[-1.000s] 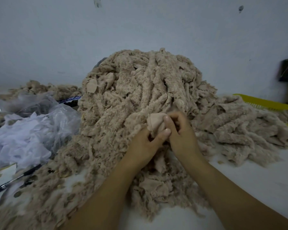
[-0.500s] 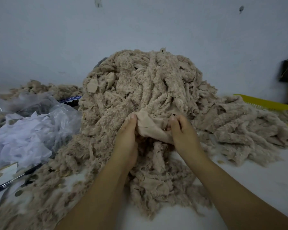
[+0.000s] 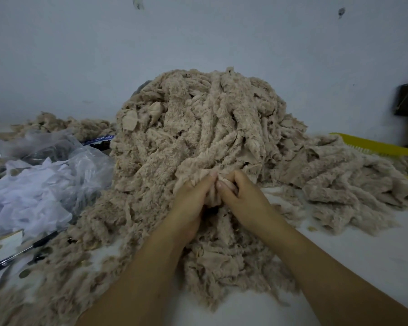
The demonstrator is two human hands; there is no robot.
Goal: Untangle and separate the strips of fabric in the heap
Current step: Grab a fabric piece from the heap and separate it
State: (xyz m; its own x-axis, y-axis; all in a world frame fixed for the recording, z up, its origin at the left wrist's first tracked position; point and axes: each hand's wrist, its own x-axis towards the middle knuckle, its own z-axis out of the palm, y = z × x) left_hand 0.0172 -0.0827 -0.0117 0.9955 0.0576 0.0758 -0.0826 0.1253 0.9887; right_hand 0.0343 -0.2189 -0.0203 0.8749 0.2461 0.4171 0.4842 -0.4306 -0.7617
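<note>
Head view shows the big heap (image 3: 210, 118) of beige fluffy strips standing on the white tabletop (image 3: 363, 260) against the wall, with both hands at its front slope. Half a second ago the hands were apart and a smooth piece of fabric was stretched between them. Now the left hand (image 3: 191, 201) and the right hand (image 3: 245, 198) are close together again, almost touching, and the piece is gathered into a small bunch between them. The fingers (image 3: 230, 178) of the right hand are curled round this strip (image 3: 213, 195), and the left fingers pinch it from the other side — so both hands grasp the same strip, which is not yet free from the heap. I judge that the spreading was to find the edges of the piece, and that drawing it out of the tangle is the step to come. The heap looks the same size as before, so the task is far from finished. A lower pile (image 3: 344, 184) of the same fabric lies to the right, beside a yellow basket (image 3: 375, 147).

It is hard to see how long the strip is and where it enters the tangle, because the hands cover it, and several fingertips are sunk in the fluff. At the left, a plastic bag (image 3: 64, 165) with white fabric and a pen (image 3: 21, 251) are blurred and partly cut off — the basket too is cut by the frame edge.
</note>
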